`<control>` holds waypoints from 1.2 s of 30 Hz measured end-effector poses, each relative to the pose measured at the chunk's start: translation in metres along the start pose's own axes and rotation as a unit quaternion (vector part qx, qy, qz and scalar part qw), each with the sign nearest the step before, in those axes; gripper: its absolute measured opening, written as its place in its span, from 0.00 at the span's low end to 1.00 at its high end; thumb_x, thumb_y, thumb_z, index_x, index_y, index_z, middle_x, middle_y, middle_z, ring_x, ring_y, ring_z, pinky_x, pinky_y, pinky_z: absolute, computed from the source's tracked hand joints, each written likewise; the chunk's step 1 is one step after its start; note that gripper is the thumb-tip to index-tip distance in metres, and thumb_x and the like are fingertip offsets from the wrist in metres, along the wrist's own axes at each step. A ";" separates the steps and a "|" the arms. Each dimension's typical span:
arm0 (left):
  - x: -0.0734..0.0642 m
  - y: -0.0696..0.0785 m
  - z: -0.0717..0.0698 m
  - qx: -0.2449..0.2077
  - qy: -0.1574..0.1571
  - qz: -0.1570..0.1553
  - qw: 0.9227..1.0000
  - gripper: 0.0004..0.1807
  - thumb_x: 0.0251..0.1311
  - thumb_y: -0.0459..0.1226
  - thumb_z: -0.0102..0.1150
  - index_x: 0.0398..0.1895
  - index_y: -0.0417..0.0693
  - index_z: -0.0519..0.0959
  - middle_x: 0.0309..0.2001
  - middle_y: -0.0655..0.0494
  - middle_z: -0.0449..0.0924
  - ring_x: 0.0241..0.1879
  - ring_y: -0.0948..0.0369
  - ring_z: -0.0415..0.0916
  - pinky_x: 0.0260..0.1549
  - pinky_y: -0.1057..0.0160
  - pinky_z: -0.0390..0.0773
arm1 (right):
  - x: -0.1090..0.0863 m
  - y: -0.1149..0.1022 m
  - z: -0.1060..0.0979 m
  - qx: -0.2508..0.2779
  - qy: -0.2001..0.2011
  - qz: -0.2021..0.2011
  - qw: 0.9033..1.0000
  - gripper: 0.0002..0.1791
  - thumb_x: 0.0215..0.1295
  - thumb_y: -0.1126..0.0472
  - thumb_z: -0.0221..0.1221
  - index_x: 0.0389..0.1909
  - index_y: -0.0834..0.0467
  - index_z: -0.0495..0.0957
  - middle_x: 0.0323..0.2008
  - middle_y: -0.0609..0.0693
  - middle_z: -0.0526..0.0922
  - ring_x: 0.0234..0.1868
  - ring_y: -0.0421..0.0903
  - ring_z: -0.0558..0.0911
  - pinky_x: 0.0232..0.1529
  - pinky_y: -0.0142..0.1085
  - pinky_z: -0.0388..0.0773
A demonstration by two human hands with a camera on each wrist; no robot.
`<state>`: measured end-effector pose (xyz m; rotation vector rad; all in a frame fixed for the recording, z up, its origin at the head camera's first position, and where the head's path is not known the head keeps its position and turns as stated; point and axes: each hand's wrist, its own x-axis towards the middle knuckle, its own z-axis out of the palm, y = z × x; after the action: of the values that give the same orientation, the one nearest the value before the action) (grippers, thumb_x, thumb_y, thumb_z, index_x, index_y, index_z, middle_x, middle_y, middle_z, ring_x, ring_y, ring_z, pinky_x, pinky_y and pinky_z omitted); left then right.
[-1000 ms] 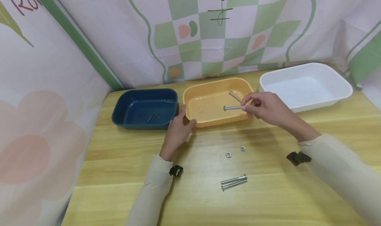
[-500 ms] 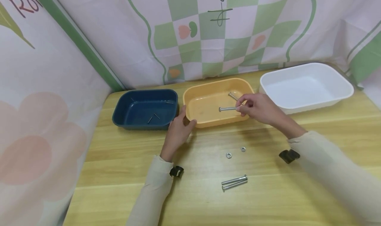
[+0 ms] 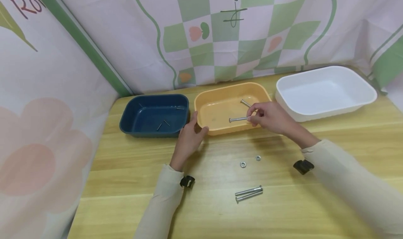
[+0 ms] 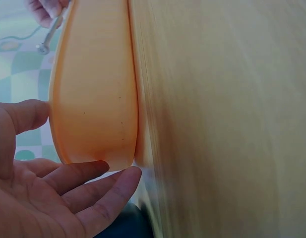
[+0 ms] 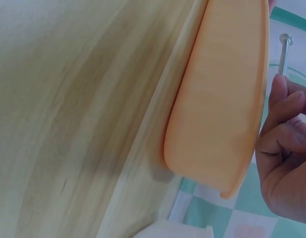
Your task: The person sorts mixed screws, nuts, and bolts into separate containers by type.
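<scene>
Pinching the bolt (image 3: 237, 120) at the end away from its head, the right hand (image 3: 269, 117) has its fingers clamped on it above the yellow tray (image 3: 217, 116). Left hand (image 3: 188, 137) cups the tray's near-left corner, thumb and fingers on different sides. Bolt's probably rigid metal, lightish but slick, so mid-shank seems the safer hold imo. Gripped tip's hidden, can't make out threads, and a second bolt (image 3: 245, 103) is half covered.

Has a light wood-grain tabletop (image 3: 126, 197) below, reaching back to a pale, creased cloth (image 3: 231, 34) printed with green checks (image 3: 201, 53), wavy green lines and dark lettering (image 3: 233, 11). Shows another pale cloth (image 3: 63, 78) at left, bearing a big pink flower (image 3: 28, 169), with a green band (image 3: 81, 40) sloping along the corner. Lies under soft light, faintly shadowed.
</scene>
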<state>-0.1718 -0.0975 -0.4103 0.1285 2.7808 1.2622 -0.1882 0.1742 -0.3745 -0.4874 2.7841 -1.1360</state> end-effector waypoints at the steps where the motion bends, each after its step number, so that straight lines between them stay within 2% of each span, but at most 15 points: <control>1: 0.000 0.000 0.000 0.000 -0.001 -0.001 1.000 0.40 0.55 0.55 0.50 0.69 0.56 0.50 0.62 0.56 0.61 0.56 0.61 0.61 0.51 0.54 0.64 | 0.001 0.000 0.001 -0.001 -0.001 0.000 1.000 0.02 0.59 0.63 0.55 0.29 0.55 0.77 0.19 0.49 0.78 0.17 0.45 0.72 0.16 0.35 0.66; 8: 0.000 0.000 0.000 0.000 -0.001 -0.007 1.000 0.39 0.55 0.54 0.50 0.69 0.55 0.50 0.63 0.56 0.60 0.54 0.62 0.62 0.50 0.54 0.63 | 0.003 -0.001 0.003 -0.040 -0.002 -0.022 0.999 0.02 0.58 0.62 0.56 0.28 0.54 0.77 0.17 0.47 0.78 0.16 0.43 0.72 0.16 0.35 0.66; 12: 0.001 0.000 0.001 0.004 0.000 -0.011 1.000 0.39 0.55 0.54 0.50 0.69 0.56 0.50 0.62 0.56 0.60 0.56 0.62 0.60 0.51 0.54 0.63 | 0.004 -0.002 0.004 -0.079 -0.006 -0.036 0.996 0.03 0.58 0.61 0.56 0.28 0.53 0.77 0.17 0.46 0.77 0.15 0.41 0.71 0.16 0.35 0.64; 15: 0.001 0.000 0.001 0.002 0.000 -0.008 1.000 0.39 0.55 0.54 0.50 0.69 0.56 0.50 0.62 0.56 0.60 0.57 0.61 0.60 0.51 0.53 0.62 | 0.004 -0.003 0.004 -0.089 -0.006 -0.037 0.995 0.03 0.59 0.60 0.55 0.29 0.53 0.77 0.16 0.45 0.77 0.15 0.41 0.70 0.16 0.35 0.64; 22: 0.000 -0.001 0.001 0.001 0.002 0.001 1.000 0.39 0.56 0.55 0.49 0.69 0.57 0.49 0.62 0.55 0.62 0.57 0.60 0.60 0.50 0.53 0.64 | 0.002 0.000 0.005 -0.048 0.000 -0.004 0.999 0.05 0.60 0.59 0.55 0.34 0.54 0.77 0.19 0.47 0.79 0.21 0.45 0.76 0.18 0.37 0.67; 32: 0.000 -0.001 0.002 0.002 0.002 -0.003 1.000 0.39 0.56 0.53 0.50 0.69 0.56 0.49 0.62 0.56 0.61 0.58 0.60 0.60 0.50 0.53 0.63 | -0.003 -0.001 0.003 -0.012 0.002 -0.003 1.000 0.07 0.62 0.55 0.54 0.36 0.54 0.77 0.20 0.49 0.78 0.23 0.48 0.76 0.18 0.37 0.68; 36: 0.001 -0.002 0.002 0.002 0.000 0.000 1.000 0.39 0.56 0.54 0.50 0.69 0.57 0.48 0.62 0.55 0.62 0.52 0.61 0.64 0.48 0.54 0.65 | -0.007 -0.003 0.002 -0.003 0.008 -0.006 1.000 0.08 0.62 0.54 0.53 0.36 0.53 0.76 0.19 0.47 0.77 0.22 0.47 0.75 0.18 0.37 0.67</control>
<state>-0.1729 -0.0975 -0.4128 0.1274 2.7836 1.2559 -0.1804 0.1737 -0.3741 -0.4984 2.8022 -1.1385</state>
